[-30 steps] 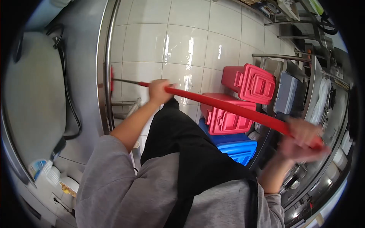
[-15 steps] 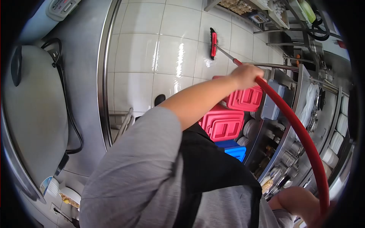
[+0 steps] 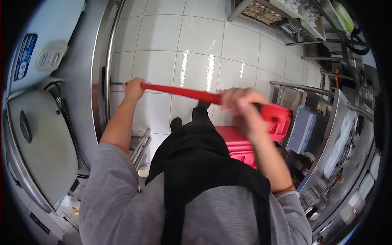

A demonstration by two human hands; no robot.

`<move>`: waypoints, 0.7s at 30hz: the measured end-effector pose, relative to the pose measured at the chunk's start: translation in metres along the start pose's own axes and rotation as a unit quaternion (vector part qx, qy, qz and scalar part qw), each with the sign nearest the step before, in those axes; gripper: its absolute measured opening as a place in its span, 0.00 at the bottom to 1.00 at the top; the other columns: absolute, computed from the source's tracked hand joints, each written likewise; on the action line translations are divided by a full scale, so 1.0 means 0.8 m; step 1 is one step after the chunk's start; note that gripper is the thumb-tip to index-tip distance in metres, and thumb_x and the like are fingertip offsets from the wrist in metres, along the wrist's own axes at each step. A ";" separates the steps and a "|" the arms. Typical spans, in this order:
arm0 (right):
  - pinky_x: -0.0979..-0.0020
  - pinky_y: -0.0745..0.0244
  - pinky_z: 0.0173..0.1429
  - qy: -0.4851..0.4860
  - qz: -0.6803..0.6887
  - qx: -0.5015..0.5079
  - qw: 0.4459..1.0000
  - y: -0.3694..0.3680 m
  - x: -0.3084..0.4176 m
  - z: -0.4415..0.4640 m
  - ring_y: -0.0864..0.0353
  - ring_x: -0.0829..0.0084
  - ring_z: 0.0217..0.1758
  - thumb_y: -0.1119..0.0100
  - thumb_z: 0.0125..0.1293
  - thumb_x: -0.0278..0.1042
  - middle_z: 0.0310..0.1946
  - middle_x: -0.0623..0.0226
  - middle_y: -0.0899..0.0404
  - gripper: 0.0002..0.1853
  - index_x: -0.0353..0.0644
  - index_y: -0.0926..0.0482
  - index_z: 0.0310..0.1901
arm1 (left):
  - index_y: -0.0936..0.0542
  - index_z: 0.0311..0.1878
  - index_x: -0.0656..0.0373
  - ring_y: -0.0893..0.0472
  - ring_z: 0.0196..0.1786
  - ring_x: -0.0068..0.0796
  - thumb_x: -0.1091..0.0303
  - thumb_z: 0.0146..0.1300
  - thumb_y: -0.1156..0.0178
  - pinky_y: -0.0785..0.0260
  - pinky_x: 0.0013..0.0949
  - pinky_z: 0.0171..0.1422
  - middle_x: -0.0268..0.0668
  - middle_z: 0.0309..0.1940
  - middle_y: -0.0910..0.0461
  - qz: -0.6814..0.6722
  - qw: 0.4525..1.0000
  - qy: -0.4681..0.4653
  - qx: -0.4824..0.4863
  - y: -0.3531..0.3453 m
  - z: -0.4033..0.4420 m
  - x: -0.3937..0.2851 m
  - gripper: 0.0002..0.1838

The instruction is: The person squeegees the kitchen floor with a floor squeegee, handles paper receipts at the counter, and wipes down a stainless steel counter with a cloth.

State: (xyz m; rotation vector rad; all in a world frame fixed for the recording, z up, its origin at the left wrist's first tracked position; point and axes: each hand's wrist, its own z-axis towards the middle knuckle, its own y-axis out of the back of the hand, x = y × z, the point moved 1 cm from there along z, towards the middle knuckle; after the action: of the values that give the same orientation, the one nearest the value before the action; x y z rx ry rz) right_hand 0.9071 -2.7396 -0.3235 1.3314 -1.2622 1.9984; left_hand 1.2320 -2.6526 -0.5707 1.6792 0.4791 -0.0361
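Note:
A long broom handle [image 3: 175,90], red with a grey metal end, lies across my front, roughly level in the head view. My left hand [image 3: 134,88] is closed around it at the left, near the steel table's rail. Further right, my right hand [image 3: 244,107] wraps the thick red part; motion blurs it somewhat. The handle's grey end runs in under the table edge at the left, where the brush head is out of sight. Below the handle are my dark shoes on the tiles.
Pale floor tiles [image 3: 157,67] shine ahead. A steel table [image 3: 83,45] stands at left with a large grey lidded appliance [image 3: 45,134]. At right are red bins [image 3: 281,116], a grey-blue bin [image 3: 300,126] and steel shelving. An egg rack [image 3: 261,14] stands at the far right.
The broom has swung from the right side to the left; its red brush head has gone from view beneath the table. My left hand moved left, and my right hand came forward into view.

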 end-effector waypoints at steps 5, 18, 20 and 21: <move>0.63 0.35 0.37 0.144 -0.339 0.110 0.923 0.096 0.289 0.038 0.33 0.71 0.23 0.46 0.59 0.34 0.16 0.70 0.33 0.12 0.46 0.34 0.20 | 0.22 0.26 0.61 0.25 0.34 0.42 0.78 0.50 0.38 0.34 0.37 0.38 0.42 0.27 0.26 -0.415 0.900 -0.133 -0.029 0.019 0.094 -0.281 0.03; 0.80 0.32 0.23 0.335 -0.310 0.114 0.882 0.025 0.546 0.010 0.31 0.83 0.15 0.52 0.70 0.48 0.13 0.78 0.32 0.20 0.47 0.34 0.22 | 0.24 0.26 0.55 0.22 0.40 0.42 0.65 0.49 0.36 0.31 0.41 0.46 0.36 0.26 0.22 -0.470 0.760 -0.447 0.047 0.125 0.159 -0.643 0.07; 0.76 0.32 0.43 0.222 -0.195 0.136 0.946 0.061 0.551 0.017 0.40 0.80 0.25 0.65 0.70 0.44 0.18 0.77 0.44 0.16 0.54 0.42 0.23 | 0.23 0.24 0.54 0.22 0.34 0.44 0.66 0.46 0.35 0.32 0.44 0.43 0.36 0.23 0.22 -0.476 0.776 -0.413 0.018 0.143 0.175 -0.577 0.06; 0.76 0.32 0.43 0.224 -0.193 0.133 0.946 0.096 0.555 0.022 0.40 0.80 0.25 0.65 0.70 0.44 0.18 0.77 0.44 0.16 0.54 0.42 0.23 | 0.22 0.24 0.54 0.23 0.30 0.46 0.68 0.43 0.35 0.33 0.45 0.41 0.39 0.21 0.23 -0.440 0.810 -0.387 0.012 0.156 0.192 -0.531 0.05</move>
State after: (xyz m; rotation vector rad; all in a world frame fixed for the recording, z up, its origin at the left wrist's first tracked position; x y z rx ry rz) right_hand 0.6589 -2.8503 0.0362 1.0438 -0.4948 2.0644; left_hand 0.9237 -2.9332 -0.3558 1.1802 0.5724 -1.3595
